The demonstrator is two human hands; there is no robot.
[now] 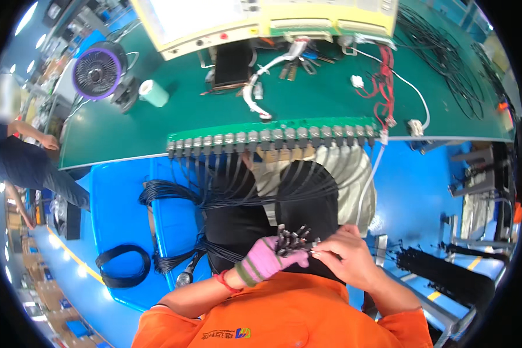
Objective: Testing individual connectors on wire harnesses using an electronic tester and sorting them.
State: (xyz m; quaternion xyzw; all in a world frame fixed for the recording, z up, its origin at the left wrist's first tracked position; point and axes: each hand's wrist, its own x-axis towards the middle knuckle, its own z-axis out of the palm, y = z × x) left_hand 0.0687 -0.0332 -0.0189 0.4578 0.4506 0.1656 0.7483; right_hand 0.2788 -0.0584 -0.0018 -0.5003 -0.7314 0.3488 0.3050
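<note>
Head – L hand point(267, 257) curled rnd conns. point(289, 240)

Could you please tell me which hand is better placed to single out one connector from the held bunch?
Probably the right hand: its bare fingertips are at the right edge of the connector bunch, while the gloved left hand is occupied holding it.

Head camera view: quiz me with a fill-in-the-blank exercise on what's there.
Unlike the right hand, the ____ hand wears a pink glove.
Bunched cable ends lie between the two ____.
The fan has a ____ rim.
The wearer's shirt is ____.
Missing words: left; hands; purple; orange.
</note>
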